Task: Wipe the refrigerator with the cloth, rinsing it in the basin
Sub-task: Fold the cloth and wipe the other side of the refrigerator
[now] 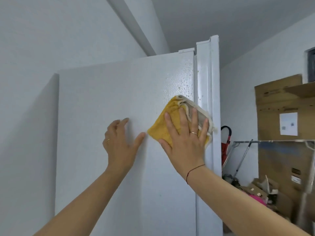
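Now the right hand (185, 133) presses the cloth (172, 123) flat on the fridge (119, 92), fingers spread – left hand (119, 142) braces (fingers loosely apart); wet droplets could streak.

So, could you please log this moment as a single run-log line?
stage: wiping fridge | right hand: presses cloth flat by door | left hand: open, rests on fridge | drops: above cloth

left grip (119, 147), right grip (185, 143): gold rings (193, 133); red thread (194, 169) (right wrist)
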A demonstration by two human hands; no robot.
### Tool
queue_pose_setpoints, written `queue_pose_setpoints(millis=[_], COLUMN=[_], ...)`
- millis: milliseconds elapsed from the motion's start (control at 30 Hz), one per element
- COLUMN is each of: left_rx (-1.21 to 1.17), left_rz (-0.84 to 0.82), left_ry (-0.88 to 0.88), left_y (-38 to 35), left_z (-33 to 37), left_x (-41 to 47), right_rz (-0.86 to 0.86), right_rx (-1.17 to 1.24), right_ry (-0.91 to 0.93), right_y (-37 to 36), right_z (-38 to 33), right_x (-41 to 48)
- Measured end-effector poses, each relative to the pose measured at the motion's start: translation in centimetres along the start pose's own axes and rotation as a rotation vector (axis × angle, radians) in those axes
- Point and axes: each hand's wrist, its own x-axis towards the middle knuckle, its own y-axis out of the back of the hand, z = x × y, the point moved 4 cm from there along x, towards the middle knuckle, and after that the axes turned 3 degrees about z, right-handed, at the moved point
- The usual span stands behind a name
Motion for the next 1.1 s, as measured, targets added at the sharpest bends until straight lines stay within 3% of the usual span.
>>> queue_pose_setpoints(millis=[100, 233, 500, 733, 1100], left_rx=[0.045, 0.054, 0.043, 0.076, 0.173], left_rz=[-0.001, -0.083, -0.104, -0.138, -0.227], left_ry=[-0.039, 0.037, 0.135, 0.194, 0.174], left_y=[0.2, 0.4, 1.3, 2.6, 3.1], left_z=[-2.8, -7.3, -13.2, -17.2, -21.5], left_x=[0.5, 1.0, 1.7, 2.0, 1.1], right_rz=[0.052, 0.125, 0.080, 0.076, 0.022], right_rx=[-0.038, -0.119, -0.122, -0.119, -0.086], right_ry=[0.004, -0.001, -0.147, -0.107, 0.100], right_y=[0.4, 1.0, 2.6, 0.0, -4.7], right_z=[1.1, 2.3, 2.3, -5.2, -19.8], right_x=[2.7, 8.2, 17.1, 18.3, 20.8])
